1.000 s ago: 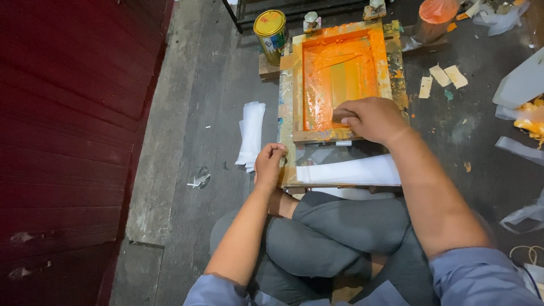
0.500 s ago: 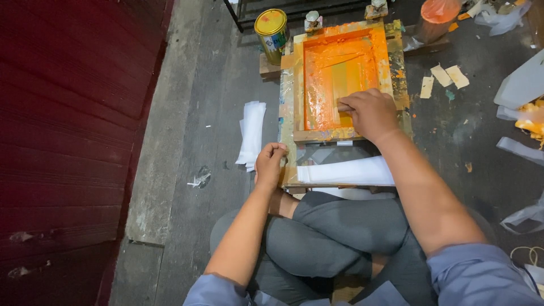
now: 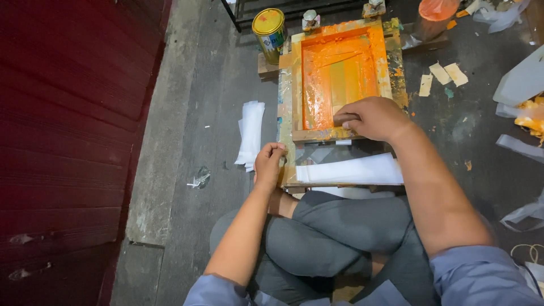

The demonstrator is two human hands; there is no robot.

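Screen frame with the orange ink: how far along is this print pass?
Done: the screen frame is down and its mesh is flooded with orange ink. A stack of white sheets lies on the floor to the left. In hand: the right hand grips something at the frame's near edge, hidden by the fingers; the left hand pinches the board's left corner beside the white strip. Left: lifting the frame.

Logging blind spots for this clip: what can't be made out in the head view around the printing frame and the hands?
- Right hand: its fingers curl down on the orange screen frame; what they press is hidden beneath them.
- Left hand: closed at the board's edge; anything gripped is covered by the fist.
- Tin can: lid on, contents unseen.
- White strip: underside hidden.
- Orange container: cut by the top edge.
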